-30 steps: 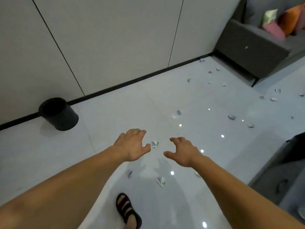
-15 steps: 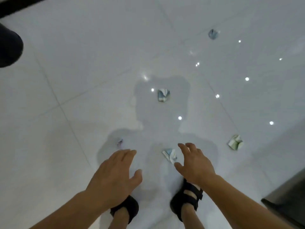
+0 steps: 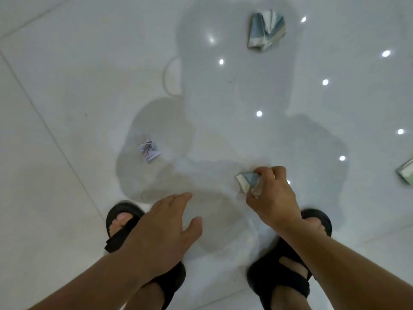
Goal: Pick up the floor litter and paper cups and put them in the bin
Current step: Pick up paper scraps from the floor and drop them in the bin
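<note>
The task looks barely begun. The right grip (image 3: 271, 193) pinches one folded scrap (image 3: 247, 181) low at the floor (image 3: 67, 108); whether it has lifted clear I cannot tell. The left grip (image 3: 163, 227) hangs released, fingers spread, holding nothing. Left to collect are a purple scrap (image 3: 149, 151) near the left grip, a blue-grey scrap (image 3: 266, 30) farther ahead and a green piece (image 3: 406, 173) at the right edge. No bin or cups are in view.

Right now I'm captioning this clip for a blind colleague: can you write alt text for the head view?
A person's right hand pinches a crumpled paper scrap near a glossy white floor, the left hand open beside it. A small pale scrap and a larger blue-white scrap lie ahead of the black sandals.
</note>
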Action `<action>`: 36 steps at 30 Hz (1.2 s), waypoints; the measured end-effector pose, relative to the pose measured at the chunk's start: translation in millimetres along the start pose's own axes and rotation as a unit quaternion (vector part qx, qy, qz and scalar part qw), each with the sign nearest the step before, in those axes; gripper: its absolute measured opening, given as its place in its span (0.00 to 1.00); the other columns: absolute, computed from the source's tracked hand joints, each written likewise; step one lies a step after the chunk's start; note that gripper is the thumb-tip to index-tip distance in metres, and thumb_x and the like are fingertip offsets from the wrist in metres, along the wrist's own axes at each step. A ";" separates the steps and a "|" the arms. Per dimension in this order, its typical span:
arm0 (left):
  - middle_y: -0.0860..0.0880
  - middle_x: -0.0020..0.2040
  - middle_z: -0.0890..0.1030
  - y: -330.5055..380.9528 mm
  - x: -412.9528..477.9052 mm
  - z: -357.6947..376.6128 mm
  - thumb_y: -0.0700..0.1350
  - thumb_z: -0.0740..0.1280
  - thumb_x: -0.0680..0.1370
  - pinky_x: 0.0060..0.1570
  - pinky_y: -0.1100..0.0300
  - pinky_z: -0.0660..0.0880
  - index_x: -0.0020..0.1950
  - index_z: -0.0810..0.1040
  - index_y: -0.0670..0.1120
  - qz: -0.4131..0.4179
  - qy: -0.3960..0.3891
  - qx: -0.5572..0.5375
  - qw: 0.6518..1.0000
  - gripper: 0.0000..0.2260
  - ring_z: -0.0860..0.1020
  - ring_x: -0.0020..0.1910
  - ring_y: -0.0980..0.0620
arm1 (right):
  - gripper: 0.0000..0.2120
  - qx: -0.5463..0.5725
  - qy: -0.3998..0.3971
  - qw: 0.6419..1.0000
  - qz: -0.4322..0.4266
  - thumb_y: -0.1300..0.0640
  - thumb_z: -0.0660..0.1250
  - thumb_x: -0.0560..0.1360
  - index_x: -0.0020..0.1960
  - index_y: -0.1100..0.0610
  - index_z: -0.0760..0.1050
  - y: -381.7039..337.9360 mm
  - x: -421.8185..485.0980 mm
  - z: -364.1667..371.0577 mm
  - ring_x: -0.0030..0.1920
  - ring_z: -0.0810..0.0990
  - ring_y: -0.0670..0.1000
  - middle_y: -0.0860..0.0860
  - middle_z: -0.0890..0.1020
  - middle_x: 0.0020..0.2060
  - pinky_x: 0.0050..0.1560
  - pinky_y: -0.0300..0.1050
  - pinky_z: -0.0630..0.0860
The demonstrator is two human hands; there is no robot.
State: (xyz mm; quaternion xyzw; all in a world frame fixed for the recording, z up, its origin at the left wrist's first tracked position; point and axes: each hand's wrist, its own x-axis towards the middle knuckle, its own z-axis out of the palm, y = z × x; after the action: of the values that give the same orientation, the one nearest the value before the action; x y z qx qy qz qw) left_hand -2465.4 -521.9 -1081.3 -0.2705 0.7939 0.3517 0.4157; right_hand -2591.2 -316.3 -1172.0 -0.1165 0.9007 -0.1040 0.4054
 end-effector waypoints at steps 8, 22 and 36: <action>0.62 0.62 0.73 30.5 -33.6 -76.4 0.63 0.62 0.74 0.51 0.68 0.70 0.70 0.62 0.62 -0.024 0.005 -0.257 0.966 0.26 0.74 0.57 0.61 | 0.29 0.121 -0.004 0.948 -0.296 0.45 0.68 0.67 0.66 0.48 0.66 -125.2 -66.3 -68.9 0.45 0.75 0.44 0.44 0.67 0.58 0.40 0.33 0.77; 0.61 0.40 0.81 -124.5 -43.2 -127.2 0.56 0.66 0.74 0.40 0.66 0.74 0.46 0.75 0.62 -0.122 0.192 -0.263 0.938 0.02 0.78 0.39 0.64 | 0.35 -0.262 -0.083 0.901 -0.335 0.48 0.65 0.76 0.76 0.42 0.48 -220.6 51.6 12.4 0.58 0.72 0.56 0.51 0.51 0.75 0.52 0.48 0.77; 0.60 0.53 0.80 -79.8 -138.3 -212.2 0.54 0.63 0.79 0.47 0.65 0.73 0.66 0.73 0.57 -0.075 0.231 -0.241 0.939 0.16 0.77 0.47 0.62 | 0.08 -0.141 -0.016 0.922 -0.360 0.55 0.71 0.74 0.51 0.56 0.80 -318.9 -60.3 -119.2 0.37 0.78 0.50 0.50 0.77 0.48 0.36 0.37 0.71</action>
State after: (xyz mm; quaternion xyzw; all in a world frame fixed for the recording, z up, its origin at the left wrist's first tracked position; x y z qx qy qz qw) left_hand -2437.2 -717.6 -903.9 -0.4955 0.7368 0.4282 0.1680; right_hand -2602.2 -590.9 -962.2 -0.4900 0.7972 -0.1132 0.3341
